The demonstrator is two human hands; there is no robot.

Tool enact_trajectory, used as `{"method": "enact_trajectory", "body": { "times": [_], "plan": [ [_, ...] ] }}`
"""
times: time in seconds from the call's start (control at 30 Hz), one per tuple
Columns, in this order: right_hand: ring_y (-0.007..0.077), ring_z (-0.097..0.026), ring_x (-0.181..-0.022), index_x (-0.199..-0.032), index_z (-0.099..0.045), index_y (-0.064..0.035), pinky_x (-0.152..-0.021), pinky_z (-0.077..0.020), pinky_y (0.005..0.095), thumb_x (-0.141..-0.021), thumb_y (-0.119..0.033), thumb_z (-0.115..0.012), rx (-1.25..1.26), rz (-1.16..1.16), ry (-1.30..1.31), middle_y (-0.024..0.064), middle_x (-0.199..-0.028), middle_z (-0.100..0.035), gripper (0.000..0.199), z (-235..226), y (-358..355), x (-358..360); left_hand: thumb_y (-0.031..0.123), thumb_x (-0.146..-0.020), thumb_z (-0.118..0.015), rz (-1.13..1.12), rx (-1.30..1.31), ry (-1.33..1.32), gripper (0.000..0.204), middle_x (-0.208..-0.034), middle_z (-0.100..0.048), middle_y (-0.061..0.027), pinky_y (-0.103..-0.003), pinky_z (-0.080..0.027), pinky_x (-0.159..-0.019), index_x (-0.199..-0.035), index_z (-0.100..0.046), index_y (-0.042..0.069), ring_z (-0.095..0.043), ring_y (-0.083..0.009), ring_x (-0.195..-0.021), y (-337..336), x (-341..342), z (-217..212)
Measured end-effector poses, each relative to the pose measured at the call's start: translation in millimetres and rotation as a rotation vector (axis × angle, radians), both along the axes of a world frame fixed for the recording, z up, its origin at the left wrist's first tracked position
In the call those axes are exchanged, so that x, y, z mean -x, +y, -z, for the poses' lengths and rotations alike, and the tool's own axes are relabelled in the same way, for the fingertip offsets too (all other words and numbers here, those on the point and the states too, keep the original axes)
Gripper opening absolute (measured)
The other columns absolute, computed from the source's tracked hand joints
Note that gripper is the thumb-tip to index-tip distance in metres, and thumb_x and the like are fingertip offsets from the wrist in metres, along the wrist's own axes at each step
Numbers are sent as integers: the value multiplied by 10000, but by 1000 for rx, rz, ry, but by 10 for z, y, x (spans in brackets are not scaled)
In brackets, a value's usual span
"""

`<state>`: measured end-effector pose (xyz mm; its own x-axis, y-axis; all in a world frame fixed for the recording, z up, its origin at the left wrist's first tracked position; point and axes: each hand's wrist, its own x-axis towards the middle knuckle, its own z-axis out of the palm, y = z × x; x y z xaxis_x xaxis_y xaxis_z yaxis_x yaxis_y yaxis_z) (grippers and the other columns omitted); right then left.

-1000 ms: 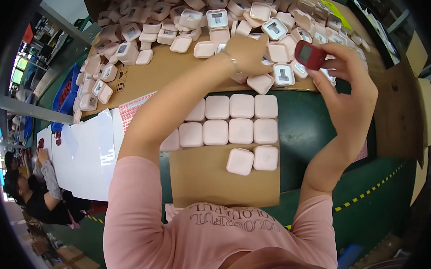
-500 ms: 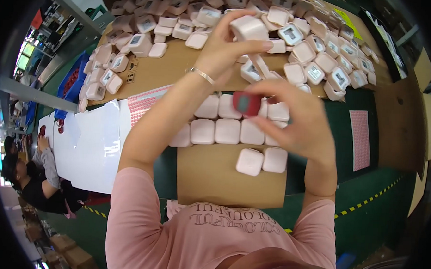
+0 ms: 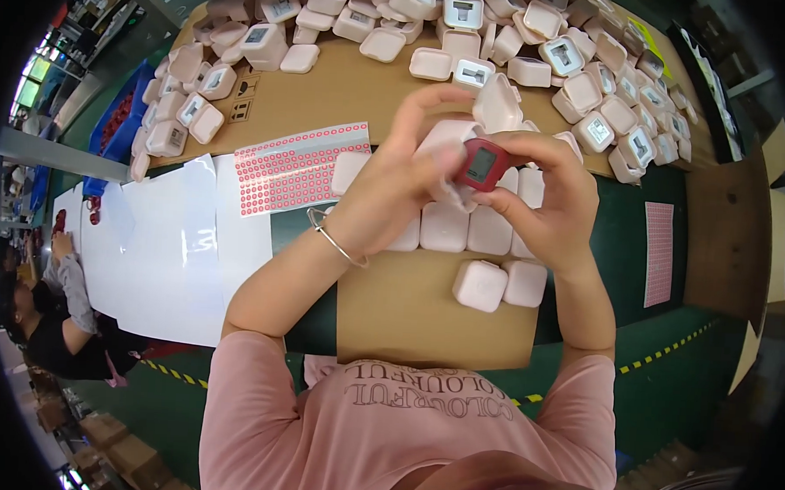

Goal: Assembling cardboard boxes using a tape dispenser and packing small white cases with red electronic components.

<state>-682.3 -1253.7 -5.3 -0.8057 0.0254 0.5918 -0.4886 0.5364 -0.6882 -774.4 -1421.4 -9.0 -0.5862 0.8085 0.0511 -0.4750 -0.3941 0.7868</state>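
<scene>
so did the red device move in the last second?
Yes. The red device came from the far-right pile toward the person, now above the rows of closed pink cases.

Sticker sheet (image 3: 299, 166) lies left of closed cases (image 3: 467, 239), on table (image 3: 364, 95).

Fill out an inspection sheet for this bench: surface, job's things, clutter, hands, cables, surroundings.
Surface: green table, brown cardboard sheets on it.
Job's things: small red device with a grey screen, and an open pink case behind it.
Clutter: closed pink cases in rows, a loose heap of pink cases, red sticker sheet, white sheets.
Hands: left hand and right hand pinch the red device together with their fingers.
Cables: nothing seen.
Surroundings: another person at far left; blue bin.
</scene>
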Motion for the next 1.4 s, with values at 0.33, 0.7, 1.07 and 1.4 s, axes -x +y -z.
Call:
{"method": "enact_trajectory", "body": {
  "times": [0.33, 0.7, 1.07, 1.4],
  "plan": [
    [204, -588, -1027, -1126, -572, 55, -925, -460, 336, -769, 21, -708, 602, -284, -151, 139, -1129, -610, 383, 114, 18, 51, 179, -707, -831, -82, 106, 349, 583, -1141, -546, -12, -262, -467, -876, -1195, -527, 82, -534, -112, -1056, -50, 68, 14],
    [218, -598, -1002, -1121, -534, 53, -892, -476, 341, -798, -173, -744, 579, -246, -264, 155, -1108, -598, 447, 68, -1, 20, 141, -654, -859, -141, 80, 490, 614, -1116, -564, -16, -267, -450, -894, -1175, -538, 91, -540, -115, -1049, -20, 81, 61],
    [244, -583, -963, -1084, -624, 11, -800, -477, 351, -656, -147, -808, -291, -79, 97, 133, -1060, -608, 491, -63, 30, 42, 444, -894, -571, 31, -12, 115, 499, -1058, -563, -38, -238, -496, -774, -1232, -463, 93, -569, -103, -959, 1, 50, 88],
    [232, -554, -863, -1018, -703, -71, -770, -465, 365, -657, -212, -764, -632, 209, 396, 49, -975, -594, 392, 29, -219, -11, 572, -949, -373, 64, 70, 18, 532, -986, -574, -48, -253, -501, -705, -1150, -489, 94, -577, -104, -890, -36, -59, 51]
  ]
}}
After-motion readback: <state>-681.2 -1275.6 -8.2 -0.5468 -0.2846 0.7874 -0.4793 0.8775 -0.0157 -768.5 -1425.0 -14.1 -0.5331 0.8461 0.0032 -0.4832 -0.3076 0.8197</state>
